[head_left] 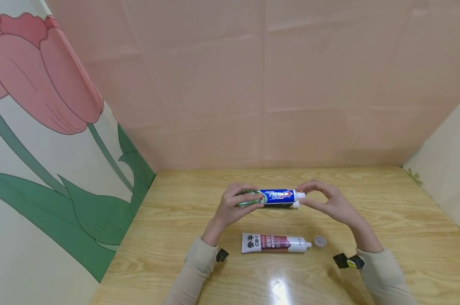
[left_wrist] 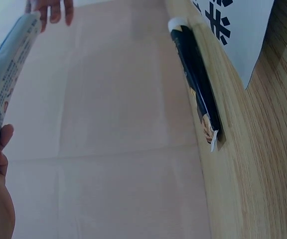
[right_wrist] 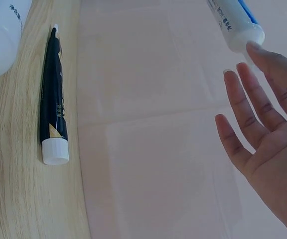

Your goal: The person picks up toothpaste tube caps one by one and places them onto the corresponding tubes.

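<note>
A blue, green and white toothpaste tube [head_left: 279, 196] is held level above the table, its white cap [head_left: 300, 195] pointing right. My left hand [head_left: 233, 205] grips its flat end, fingers over the top and thumb below. At the other end my right hand [head_left: 334, 205] pinches the cap between thumb and forefinger; in the right wrist view its other fingers are spread. Nearer me lies a white and dark red toothpaste tube [head_left: 273, 243], its bare nozzle facing right. Beside that nozzle a loose round white cap [head_left: 320, 242] rests on the wood.
A black toothpaste tube [right_wrist: 54, 94] with a white cap lies along the table's back, mostly hidden in the head view by the held tube. The wooden table [head_left: 169, 220] meets a pink covering [head_left: 230, 106] behind. A flower-patterned wall [head_left: 43, 76] stands on the left.
</note>
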A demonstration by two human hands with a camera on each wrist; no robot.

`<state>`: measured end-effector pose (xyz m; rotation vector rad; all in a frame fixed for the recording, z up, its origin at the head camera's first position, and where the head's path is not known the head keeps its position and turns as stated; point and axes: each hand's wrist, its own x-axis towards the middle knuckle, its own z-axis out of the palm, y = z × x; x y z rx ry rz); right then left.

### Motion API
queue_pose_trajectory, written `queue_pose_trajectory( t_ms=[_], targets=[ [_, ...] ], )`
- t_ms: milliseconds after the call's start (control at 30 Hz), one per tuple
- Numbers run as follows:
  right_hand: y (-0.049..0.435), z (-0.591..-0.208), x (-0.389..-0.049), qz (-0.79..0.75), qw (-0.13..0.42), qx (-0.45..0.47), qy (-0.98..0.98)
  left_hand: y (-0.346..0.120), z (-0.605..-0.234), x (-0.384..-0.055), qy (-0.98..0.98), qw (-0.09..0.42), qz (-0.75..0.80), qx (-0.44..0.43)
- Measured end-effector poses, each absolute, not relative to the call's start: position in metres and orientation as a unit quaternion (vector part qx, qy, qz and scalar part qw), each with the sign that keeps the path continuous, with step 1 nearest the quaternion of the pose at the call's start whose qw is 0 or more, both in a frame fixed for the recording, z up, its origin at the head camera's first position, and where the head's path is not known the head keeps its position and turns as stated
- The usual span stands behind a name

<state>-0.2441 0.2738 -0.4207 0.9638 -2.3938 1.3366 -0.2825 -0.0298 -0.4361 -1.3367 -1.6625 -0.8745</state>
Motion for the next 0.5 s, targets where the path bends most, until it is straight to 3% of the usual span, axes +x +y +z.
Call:
queue_pose_trajectory(
  t_ms=[500],
  targets=[
    [0.264, -0.399, -0.227, 0.446, 0.128, 0.321, -0.825, -0.03, -0.434, -0.281, -0.652, 0.412, -0.348, -0.533]
  ],
)
